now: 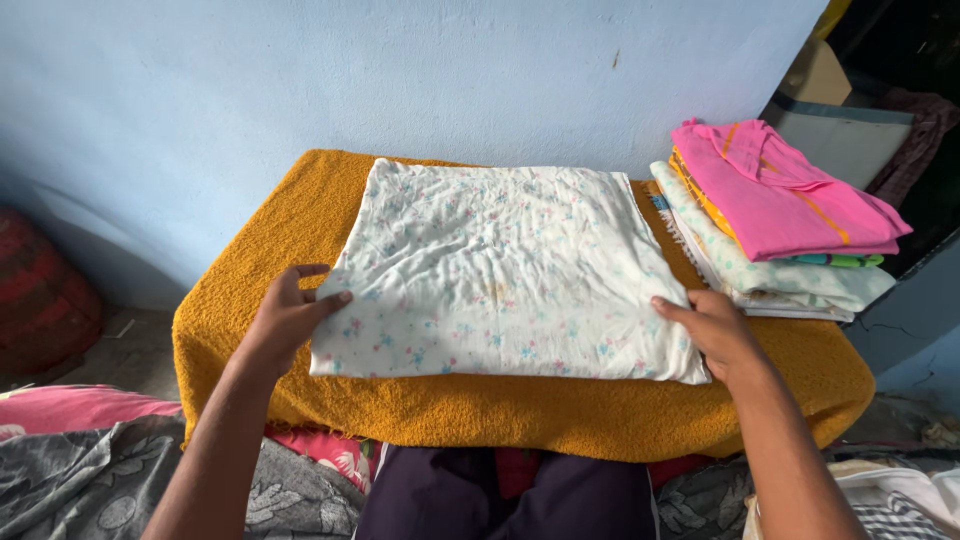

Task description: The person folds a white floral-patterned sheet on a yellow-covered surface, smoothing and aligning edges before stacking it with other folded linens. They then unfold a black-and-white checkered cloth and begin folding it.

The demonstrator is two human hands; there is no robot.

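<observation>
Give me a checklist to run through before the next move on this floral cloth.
1. Floral cloth lies flat on the orange towel: ok, only light wrinkles.
2. Left hand on the cloth's left edge: ok, fingers touch it.
3. Right hand at the near right corner: ok.
4. Cloth apart from the folded stack topped by a pink shirt: ok, narrow gap.
5. Near edge fully on the towel: ok.
6. Underside of the cloth smooth: cannot tell.

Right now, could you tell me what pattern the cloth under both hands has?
White cloth with small pink and teal flowers, in the head view.
</observation>
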